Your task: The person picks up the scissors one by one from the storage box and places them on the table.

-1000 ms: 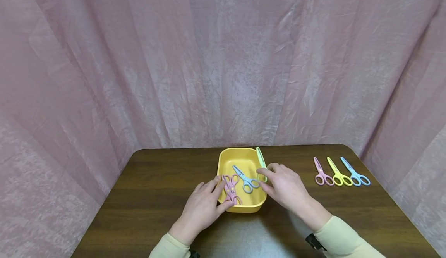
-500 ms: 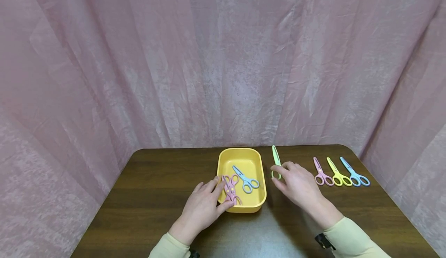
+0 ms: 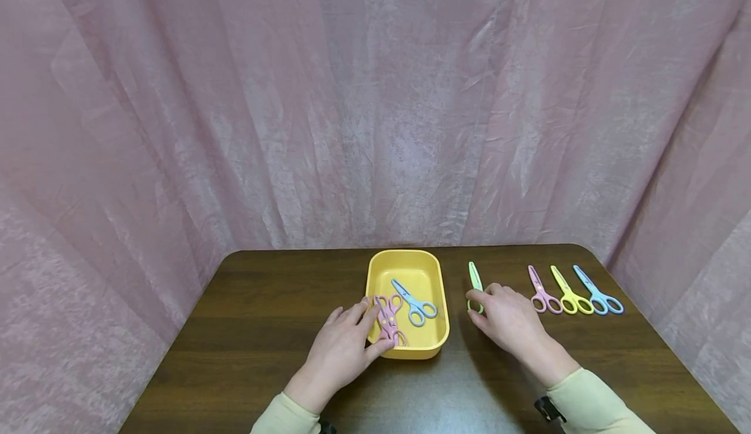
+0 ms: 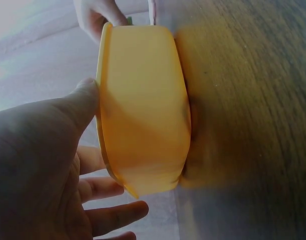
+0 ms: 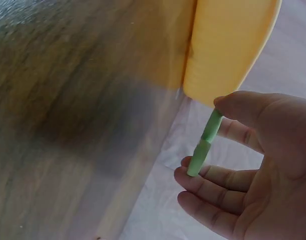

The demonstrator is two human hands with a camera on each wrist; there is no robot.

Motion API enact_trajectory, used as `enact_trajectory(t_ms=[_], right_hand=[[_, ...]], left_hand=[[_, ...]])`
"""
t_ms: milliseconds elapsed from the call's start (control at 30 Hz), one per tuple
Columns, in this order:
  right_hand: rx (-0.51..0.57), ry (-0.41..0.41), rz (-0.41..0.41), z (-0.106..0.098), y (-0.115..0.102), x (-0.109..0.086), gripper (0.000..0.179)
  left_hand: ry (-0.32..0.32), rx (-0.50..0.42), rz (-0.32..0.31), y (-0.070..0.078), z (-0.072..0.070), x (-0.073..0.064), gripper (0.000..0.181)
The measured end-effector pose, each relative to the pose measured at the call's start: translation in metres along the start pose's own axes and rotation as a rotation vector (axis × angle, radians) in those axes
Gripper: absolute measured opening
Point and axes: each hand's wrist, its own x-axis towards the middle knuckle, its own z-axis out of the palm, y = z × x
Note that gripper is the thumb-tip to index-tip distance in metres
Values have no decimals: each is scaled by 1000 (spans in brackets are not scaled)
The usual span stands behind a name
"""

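Two hands [image 3: 342, 346] [image 3: 510, 322] partly hide green scissors [image 3: 475, 279], tray's [image 3: 444, 313] pink scissors [image 3: 389, 315].

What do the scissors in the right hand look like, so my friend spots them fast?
On the dark wooden table stands a yellow tub. Right of it, the right hand pinches the scissors, which point toward the pink curtain. They're the only green ones, among pink scissors, yellow scissors and blue scissors.
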Motion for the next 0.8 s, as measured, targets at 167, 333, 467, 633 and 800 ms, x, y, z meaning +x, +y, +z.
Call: enact_trajectory(t_ms=[167,333,467,633,800], right_hand=[[-11,-64,15,7,3,-4,25],[-24,-109,29,13,4,-7,26],[-30,-132,39,14,3,-8,25],[-27,-136,33,16,3,-9,22],[-29,-162,37,18,3,-9,21]], left_hand=[[4,-9,2,0,0,0,75],[8,-9,4,0,1,-1,75],[8,-8,4,0,1,-1,75],[18,-7,11,0,0,-1,75],[24,-4,14,-1,1,-1,76]])
